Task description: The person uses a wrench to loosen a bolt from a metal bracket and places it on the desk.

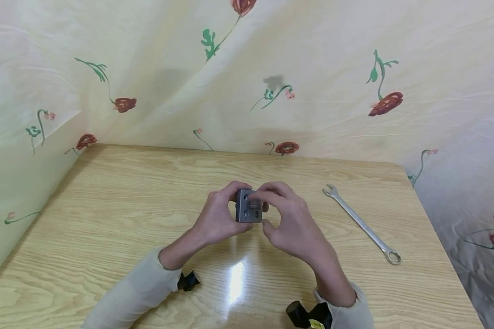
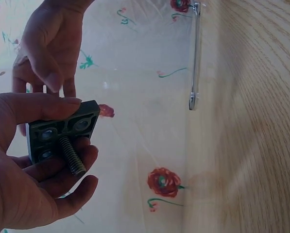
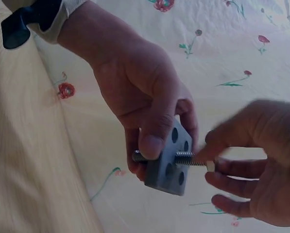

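My left hand (image 1: 220, 217) grips a small square grey plate (image 1: 242, 208) by its edges, thumb on the near side and fingers on the far side. Holes show near the plate's corners, and a threaded bolt (image 2: 73, 156) passes through its middle, sticking out on both faces. The bolt's head (image 3: 211, 166) is on the side of my right hand (image 1: 290, 217). That hand's fingers are extended over the plate and close around the head end of the bolt, overlapping it in the right wrist view. Its thumb stands apart from the bolt in the head view.
A combination wrench (image 1: 362, 224) lies at an angle on the wooden table (image 1: 127, 201), right of my hands. Flowered cloth (image 1: 169, 100) hangs behind the table and at both sides. Black wrist cameras (image 1: 308, 315) stick out from beneath the sleeves.
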Motion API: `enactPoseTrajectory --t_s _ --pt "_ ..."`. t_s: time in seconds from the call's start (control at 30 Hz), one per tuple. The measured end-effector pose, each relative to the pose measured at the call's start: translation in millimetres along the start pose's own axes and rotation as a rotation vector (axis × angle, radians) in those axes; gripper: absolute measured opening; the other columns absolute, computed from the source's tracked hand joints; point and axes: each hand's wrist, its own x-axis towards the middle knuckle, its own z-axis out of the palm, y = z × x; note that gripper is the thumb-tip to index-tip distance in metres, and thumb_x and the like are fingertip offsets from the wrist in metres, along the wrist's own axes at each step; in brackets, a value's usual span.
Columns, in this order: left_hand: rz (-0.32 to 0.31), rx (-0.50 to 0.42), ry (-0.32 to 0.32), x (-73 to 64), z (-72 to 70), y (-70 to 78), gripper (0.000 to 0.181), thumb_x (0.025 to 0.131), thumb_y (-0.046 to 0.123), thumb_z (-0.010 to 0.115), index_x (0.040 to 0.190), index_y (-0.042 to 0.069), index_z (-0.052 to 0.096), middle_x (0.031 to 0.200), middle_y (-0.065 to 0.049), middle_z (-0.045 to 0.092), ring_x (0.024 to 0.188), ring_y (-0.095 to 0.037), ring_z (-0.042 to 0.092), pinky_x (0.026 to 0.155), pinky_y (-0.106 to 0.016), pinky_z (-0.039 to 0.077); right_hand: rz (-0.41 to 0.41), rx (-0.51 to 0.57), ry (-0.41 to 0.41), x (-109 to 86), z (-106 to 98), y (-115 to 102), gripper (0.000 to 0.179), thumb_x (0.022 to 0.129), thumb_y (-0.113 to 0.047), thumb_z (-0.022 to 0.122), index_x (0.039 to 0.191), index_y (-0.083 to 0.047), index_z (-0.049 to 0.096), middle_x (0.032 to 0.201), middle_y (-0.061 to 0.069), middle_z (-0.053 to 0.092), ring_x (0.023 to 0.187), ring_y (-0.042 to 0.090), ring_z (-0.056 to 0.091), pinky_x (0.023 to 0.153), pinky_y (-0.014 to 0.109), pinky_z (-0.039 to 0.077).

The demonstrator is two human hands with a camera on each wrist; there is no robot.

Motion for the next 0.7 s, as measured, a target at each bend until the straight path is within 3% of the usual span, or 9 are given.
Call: enactPoseTrajectory --t_s 0.13,0.27,0.43,0.57,0.7 --pt "0.005 -0.002 0.003 0.2 -0.3 0.0 0.065 0.063 0.004 0.084 0.121 0.005 0.056 0.102 -0.011 0.073 0.089 -0.022 0.071 0.084 -0.037 0.056 0.094 -0.018 -0.018 -0.1 -5.0 0.4 0.059 0.069 -0.017 0.086 0.123 -0.009 0.061 0.122 0.008 0.060 0.109 0.023 0.062 0.089 0.041 0.053" --pt "0.004 0.003 0.009 0.0 -0.5 0.6 0.064 0.063 0.004 0.084 0.121 0.004 0.056 0.101 -0.011 0.073 0.090 -0.021 0.071 0.083 -0.037 0.056 0.188 -0.061 -0.004 0.5 -8.4 1.3 0.059 0.071 -0.034 0.085 0.119 -0.009 0.063 0.106 0.005 0.069 0.099 0.022 0.066 0.081 0.038 0.053" --pt "-0.003 0.005 0.013 -0.4 -0.2 0.8 0.065 0.061 0.002 0.085 0.119 0.006 0.057 0.099 -0.009 0.073 0.090 -0.020 0.070 0.085 -0.038 0.055 0.273 -0.102 -0.047 1.1 -11.1 3.3 0.046 0.073 -0.038 0.082 0.107 -0.010 0.069 0.078 -0.002 0.069 0.072 0.011 0.064 0.061 0.023 0.045" --pt "-0.007 0.004 0.010 -0.6 0.5 0.2 0.065 0.061 0.002 0.084 0.120 0.006 0.057 0.100 -0.009 0.073 0.090 -0.020 0.070 0.085 -0.037 0.055 0.304 -0.102 -0.079 1.3 -10.3 2.9 0.040 0.075 -0.039 0.080 0.101 -0.010 0.072 0.068 -0.005 0.067 0.059 0.004 0.056 0.053 0.019 0.041" --pt "-0.008 0.009 0.004 -0.5 0.8 0.3 0.066 0.062 0.002 0.084 0.121 0.006 0.056 0.100 -0.009 0.073 0.090 -0.020 0.070 0.085 -0.038 0.055 0.305 -0.111 -0.053 1.5 -6.8 0.1 0.032 0.077 -0.039 0.077 0.093 -0.011 0.073 0.064 -0.004 0.067 0.054 0.002 0.052 0.050 0.019 0.040"
